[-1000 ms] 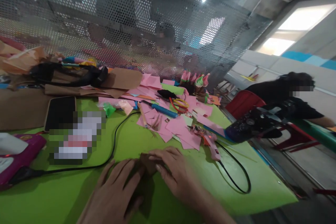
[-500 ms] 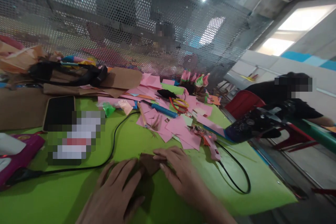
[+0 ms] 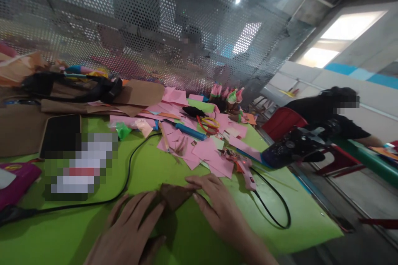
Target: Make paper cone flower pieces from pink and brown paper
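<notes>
A small brown triangular piece [image 3: 174, 197], looking like folded paper or felt, lies on the green tabletop between my hands. My left hand [image 3: 132, 223] rests at its left side, fingers stretched out and the fingertips touching its edge. At the right corner, the thumb and forefinger of my right hand [image 3: 214, 203] close on the piece. Part of its left edge is covered by my left fingers. Beyond my right hand lies a pink glue gun [image 3: 247, 174] with a black cord.
Pink paper squares [image 3: 202, 149], a blue cutter [image 3: 190, 131] and scissors [image 3: 208, 125] lie behind my hands. A phone [image 3: 60, 134] and a black cable [image 3: 129, 165] are at left. A camera [image 3: 292, 145] stands at right; a person [image 3: 326, 112] sits beyond it.
My view has turned slightly right. My right hand has slid a little outward along the brown piece, so more of it shows between my hands.
</notes>
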A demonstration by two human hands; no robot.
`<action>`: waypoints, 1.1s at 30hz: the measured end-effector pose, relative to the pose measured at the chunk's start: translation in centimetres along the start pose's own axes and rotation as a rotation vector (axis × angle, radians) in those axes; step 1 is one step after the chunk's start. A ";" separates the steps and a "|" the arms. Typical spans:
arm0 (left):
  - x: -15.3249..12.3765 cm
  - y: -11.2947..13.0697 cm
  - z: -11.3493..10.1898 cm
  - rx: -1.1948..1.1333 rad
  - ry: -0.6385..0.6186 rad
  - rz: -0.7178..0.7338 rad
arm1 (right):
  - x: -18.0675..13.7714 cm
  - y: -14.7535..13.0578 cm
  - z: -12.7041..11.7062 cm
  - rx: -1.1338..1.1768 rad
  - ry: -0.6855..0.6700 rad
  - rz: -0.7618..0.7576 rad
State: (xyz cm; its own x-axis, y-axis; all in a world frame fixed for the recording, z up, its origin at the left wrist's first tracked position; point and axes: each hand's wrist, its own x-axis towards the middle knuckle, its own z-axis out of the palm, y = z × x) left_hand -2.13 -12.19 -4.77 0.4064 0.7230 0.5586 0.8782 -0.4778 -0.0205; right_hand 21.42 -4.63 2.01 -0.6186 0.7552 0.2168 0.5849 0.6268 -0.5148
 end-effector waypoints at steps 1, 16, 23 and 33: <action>-0.2 -0.1 0.1 0.006 -0.017 0.003 | -0.1 0.1 0.0 -0.003 -0.008 0.002; -0.8 -0.7 1.2 0.063 -0.011 0.044 | -0.5 0.0 0.1 0.005 -0.008 -0.013; -1.0 -0.6 1.5 0.075 -0.008 0.056 | -0.6 0.4 -0.1 0.012 0.024 0.006; -1.2 -0.7 1.8 0.090 0.000 0.050 | -1.0 0.9 -0.2 0.006 0.017 0.005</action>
State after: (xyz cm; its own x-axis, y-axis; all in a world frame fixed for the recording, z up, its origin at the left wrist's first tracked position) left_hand -2.80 -11.85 -6.92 0.4506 0.6996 0.5546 0.8759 -0.4666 -0.1230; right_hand 22.71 -4.78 1.47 -0.6067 0.7615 0.2284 0.5848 0.6221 -0.5206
